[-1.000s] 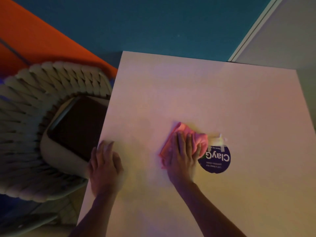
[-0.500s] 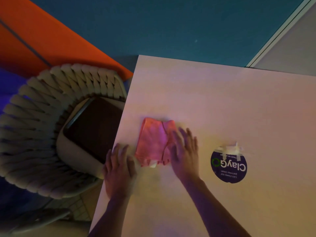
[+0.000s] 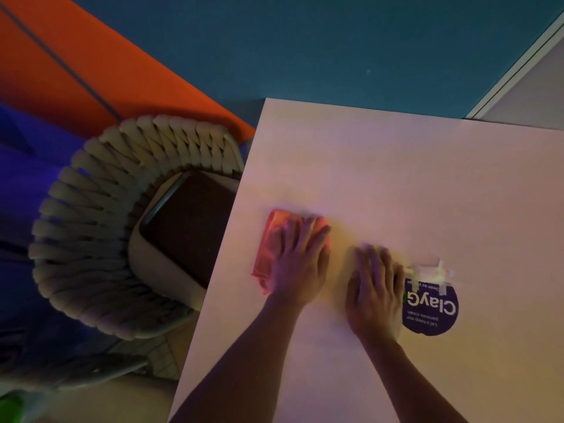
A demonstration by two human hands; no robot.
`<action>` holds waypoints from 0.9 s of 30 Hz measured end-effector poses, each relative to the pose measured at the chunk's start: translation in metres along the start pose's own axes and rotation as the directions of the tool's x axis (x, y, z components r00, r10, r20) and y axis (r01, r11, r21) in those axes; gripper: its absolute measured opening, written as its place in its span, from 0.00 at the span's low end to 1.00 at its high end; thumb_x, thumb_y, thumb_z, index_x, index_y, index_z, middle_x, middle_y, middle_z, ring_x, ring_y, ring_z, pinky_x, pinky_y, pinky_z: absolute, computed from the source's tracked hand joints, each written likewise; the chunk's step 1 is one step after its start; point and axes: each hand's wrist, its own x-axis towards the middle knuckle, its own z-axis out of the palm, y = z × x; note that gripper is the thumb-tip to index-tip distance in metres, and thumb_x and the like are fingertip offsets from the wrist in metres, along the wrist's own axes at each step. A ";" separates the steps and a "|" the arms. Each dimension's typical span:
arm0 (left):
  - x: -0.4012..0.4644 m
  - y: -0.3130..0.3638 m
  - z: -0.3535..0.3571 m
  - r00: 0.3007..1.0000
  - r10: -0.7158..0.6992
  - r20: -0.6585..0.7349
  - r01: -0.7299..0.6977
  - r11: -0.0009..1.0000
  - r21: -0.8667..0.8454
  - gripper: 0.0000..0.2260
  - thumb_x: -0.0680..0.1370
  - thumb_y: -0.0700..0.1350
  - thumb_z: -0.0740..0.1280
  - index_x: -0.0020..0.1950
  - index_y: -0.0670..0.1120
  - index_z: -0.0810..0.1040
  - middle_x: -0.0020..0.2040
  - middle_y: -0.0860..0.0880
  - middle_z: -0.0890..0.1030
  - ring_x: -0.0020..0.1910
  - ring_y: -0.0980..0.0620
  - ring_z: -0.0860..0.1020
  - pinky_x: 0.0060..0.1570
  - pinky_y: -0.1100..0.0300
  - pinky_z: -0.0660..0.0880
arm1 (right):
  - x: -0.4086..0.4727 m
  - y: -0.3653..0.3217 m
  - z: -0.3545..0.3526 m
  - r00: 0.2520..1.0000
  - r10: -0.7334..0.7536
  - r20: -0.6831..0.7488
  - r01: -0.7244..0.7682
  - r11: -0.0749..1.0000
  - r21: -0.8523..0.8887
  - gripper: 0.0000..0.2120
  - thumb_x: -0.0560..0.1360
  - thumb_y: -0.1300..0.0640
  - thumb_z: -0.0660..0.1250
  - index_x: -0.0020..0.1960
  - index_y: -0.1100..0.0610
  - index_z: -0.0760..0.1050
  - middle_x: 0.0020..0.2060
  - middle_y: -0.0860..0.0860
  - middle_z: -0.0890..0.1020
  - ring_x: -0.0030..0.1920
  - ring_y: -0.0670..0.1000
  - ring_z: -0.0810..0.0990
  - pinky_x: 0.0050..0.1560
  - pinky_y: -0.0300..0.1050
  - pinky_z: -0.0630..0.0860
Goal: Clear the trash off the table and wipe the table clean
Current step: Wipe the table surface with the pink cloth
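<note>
**Wipe near the left edge: risks noted**

Head view: left hand (image 3: 300,264) lies flat, fingers spread, pressing the pink cloth (image 3: 268,245) onto the table (image 3: 396,166), close to its left edge. Right hand (image 3: 377,288) rests flat and spread on the bare surface, holding nothing, just beside the round purple sticker (image 3: 433,312). Risks, as I judge them: a leftward stroke could carry the cloth over the edge toward the woven chair (image 3: 100,233); a rightward stroke could snag the sticker's tape. No containers visible.
</note>
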 end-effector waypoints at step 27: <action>-0.112 -0.093 -0.011 0.969 -0.228 -0.098 0.234 0.971 0.056 0.23 0.83 0.53 0.58 0.79 0.55 0.65 0.79 0.49 0.65 0.79 0.42 0.61 0.74 0.40 0.60 | -0.001 0.000 0.006 1.000 0.008 -0.007 -0.008 1.000 -0.011 0.23 0.80 0.57 0.56 0.75 0.56 0.69 0.74 0.55 0.69 0.77 0.61 0.62 0.75 0.63 0.58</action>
